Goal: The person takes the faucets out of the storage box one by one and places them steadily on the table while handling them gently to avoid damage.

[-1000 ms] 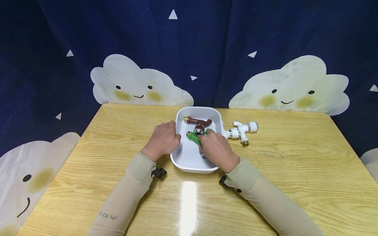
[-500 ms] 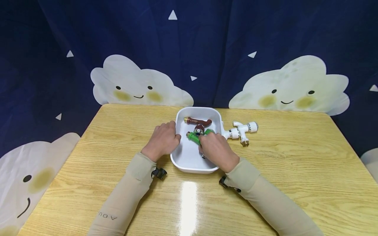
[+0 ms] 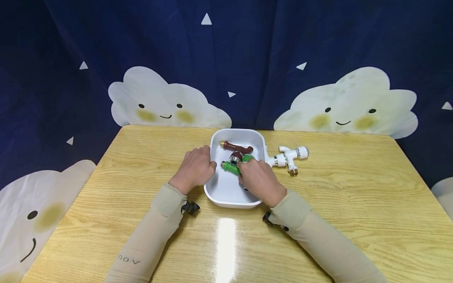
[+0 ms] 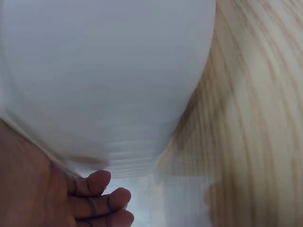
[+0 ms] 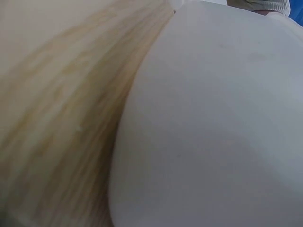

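Observation:
A white plastic basin (image 3: 226, 192) stands on the table in the head view. My left hand (image 3: 195, 167) grips its left rim, thumb over the inner side; in the left wrist view the fingers (image 4: 97, 205) curl outside the wall. My right hand (image 3: 261, 179) reaches over the basin's right side and holds a green tap (image 3: 231, 168), most of which the hand hides. A brown tap (image 3: 236, 148) with gold thread lies at the back of the basin, its knob (image 3: 236, 157) touching or close to the green one. The right wrist view shows only the basin's outer wall (image 5: 199, 118).
Right of the basin, a white tap (image 3: 291, 154) with a brass end lies on the wooden table (image 3: 354, 196), close against the basin's side. A dark blue curtain (image 3: 247, 47) with printed clouds hangs behind the table.
The green tap has shifted slightly left inside the basin, and the brown tap's knob has moved a little left with it. My left hand stays on the rim.

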Demonstrator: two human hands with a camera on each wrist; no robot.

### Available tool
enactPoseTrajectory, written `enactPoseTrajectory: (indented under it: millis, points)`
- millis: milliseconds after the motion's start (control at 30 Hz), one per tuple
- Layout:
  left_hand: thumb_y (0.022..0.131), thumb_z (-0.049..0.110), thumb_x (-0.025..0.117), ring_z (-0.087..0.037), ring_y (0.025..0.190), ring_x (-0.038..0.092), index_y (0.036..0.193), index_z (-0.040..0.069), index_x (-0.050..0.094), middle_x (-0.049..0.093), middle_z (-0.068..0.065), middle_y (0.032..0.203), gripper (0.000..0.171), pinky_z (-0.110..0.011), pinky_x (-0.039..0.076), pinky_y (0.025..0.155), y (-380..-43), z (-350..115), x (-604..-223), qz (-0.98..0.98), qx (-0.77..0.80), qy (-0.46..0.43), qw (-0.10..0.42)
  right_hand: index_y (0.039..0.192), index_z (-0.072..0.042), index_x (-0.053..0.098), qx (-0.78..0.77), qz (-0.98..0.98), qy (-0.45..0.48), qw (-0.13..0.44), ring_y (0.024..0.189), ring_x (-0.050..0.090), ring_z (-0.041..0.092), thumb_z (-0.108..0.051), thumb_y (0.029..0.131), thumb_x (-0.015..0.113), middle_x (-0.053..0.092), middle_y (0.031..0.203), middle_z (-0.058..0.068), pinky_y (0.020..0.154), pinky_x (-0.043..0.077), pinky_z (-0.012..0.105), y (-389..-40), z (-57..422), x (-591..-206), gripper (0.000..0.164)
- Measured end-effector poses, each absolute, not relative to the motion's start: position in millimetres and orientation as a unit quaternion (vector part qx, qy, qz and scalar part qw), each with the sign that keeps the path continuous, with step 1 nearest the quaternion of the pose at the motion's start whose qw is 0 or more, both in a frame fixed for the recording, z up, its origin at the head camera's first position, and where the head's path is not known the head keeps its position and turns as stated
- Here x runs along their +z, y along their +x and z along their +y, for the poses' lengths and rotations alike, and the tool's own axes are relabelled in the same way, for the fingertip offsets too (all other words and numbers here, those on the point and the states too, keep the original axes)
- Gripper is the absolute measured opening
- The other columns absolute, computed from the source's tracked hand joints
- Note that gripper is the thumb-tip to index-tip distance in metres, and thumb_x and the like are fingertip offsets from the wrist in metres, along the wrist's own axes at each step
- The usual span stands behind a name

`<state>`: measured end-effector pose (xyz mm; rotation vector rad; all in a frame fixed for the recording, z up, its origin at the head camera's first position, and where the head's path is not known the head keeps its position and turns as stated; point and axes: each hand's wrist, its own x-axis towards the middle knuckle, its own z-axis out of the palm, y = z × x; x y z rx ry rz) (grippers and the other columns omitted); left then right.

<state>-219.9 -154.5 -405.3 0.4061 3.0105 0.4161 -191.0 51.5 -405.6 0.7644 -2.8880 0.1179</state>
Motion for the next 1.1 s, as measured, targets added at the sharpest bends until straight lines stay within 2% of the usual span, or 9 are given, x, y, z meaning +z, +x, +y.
enactPoseTrajectory:
  millis: [333,667,900,1100]
  points:
    - [0.098,0.023,0.045,-0.033,0.09,0.058,0.113,-0.003,0.055,0.061,-0.015,0.094,0.031,-0.046,0.047,0.085,-219.7,-155.2,-407.0,0.982,0.133,0.135,0.026,0.096,-0.006,0.075,0.055,-0.96,0.264,0.08,0.063,0.064,0.019,-0.016,0.086,0.077,0.071,0.077,0.01,0.052,0.056,0.038,-191.9,52.3,-406.8,0.014]
    - [0.099,0.024,0.044,-0.032,0.09,0.057,0.116,-0.003,0.055,0.061,-0.014,0.095,0.034,-0.046,0.047,0.086,-220.0,-154.2,-407.9,0.98,0.137,0.138,0.029,0.101,-0.007,0.078,0.063,-0.962,0.262,0.046,0.063,0.059,0.016,-0.014,0.086,0.078,0.07,0.079,0.008,0.054,0.054,0.034,-193.4,53.1,-402.8,0.016]
    - [0.1,0.025,0.042,-0.031,0.088,0.055,0.115,-0.002,0.054,0.059,-0.014,0.094,0.033,-0.044,0.046,0.085,-220.4,-153.5,-407.9,0.98,0.14,0.138,0.036,0.103,-0.009,0.079,0.068,-0.965,0.253,0.012,0.062,0.06,0.019,-0.012,0.085,0.08,0.073,0.082,0.01,0.051,0.051,0.035,-193.4,53.3,-398.9,0.018]
    - [0.099,0.025,0.043,-0.031,0.088,0.056,0.116,-0.003,0.055,0.06,-0.014,0.094,0.035,-0.045,0.047,0.084,-220.0,-153.6,-407.2,0.979,0.139,0.142,0.032,0.103,-0.008,0.079,0.076,-0.962,0.262,0.01,0.061,0.058,0.017,-0.016,0.087,0.08,0.071,0.078,0.008,0.051,0.049,0.031,-193.9,53.6,-398.0,0.018]
